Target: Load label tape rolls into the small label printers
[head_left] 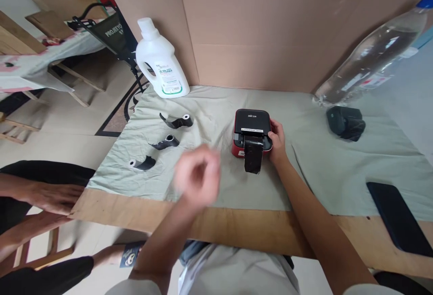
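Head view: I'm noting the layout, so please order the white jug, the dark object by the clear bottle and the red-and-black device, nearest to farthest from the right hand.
1. Red-and-black device: touching the right hand, at its left.
2. Dark object: off to the right.
3. White jug: back left.

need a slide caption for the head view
Right hand at the side of a red and black printer, black strip hanging from its front; left hand, blurred, nearby.

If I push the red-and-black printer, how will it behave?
The printer probably won't roll or tip: it's squarish and sits low. The cloth beneath is wrinkled, so it might bunch. The black strip at the printer's front looks thin and may bend easily.
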A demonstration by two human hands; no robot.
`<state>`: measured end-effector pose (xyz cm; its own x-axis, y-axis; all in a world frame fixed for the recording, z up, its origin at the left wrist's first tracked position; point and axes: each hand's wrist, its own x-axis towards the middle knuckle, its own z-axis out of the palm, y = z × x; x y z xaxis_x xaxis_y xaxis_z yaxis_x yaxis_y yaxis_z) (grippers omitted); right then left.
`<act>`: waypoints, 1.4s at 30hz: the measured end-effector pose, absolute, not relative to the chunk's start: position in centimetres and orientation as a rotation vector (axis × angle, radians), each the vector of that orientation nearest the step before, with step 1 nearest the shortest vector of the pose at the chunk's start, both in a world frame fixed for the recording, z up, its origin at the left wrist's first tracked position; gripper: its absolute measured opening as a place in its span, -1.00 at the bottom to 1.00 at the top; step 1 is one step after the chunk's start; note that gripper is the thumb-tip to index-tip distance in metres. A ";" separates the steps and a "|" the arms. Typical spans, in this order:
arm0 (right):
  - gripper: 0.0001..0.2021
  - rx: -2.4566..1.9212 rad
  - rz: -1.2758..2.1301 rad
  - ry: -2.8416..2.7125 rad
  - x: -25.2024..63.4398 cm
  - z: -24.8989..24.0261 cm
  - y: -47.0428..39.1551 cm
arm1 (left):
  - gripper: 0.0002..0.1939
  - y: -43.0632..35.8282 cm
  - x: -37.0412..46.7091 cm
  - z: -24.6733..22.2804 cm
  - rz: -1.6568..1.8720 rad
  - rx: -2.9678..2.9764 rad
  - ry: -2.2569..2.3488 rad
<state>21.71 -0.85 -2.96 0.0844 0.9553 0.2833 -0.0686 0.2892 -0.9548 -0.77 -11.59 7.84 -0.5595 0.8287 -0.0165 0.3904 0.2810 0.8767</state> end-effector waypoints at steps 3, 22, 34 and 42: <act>-0.53 -0.967 0.974 -1.204 21.6 -3.3 -0.6 | -0.79 -7.2 -1.3 6.5 1.285 1.240 1.654; -0.40 -0.943 1.182 -1.051 21.0 -1.9 -0.3 | -0.49 -2.5 -1.3 2.2 0.966 0.928 1.148; -0.40 -0.898 1.139 -1.061 20.8 -2.6 -0.3 | -0.48 -2.6 -1.2 2.1 0.968 0.942 1.200; -0.42 -0.858 1.079 -1.116 20.5 -2.8 -0.7 | -0.51 -2.4 -1.9 2.1 0.937 0.991 1.171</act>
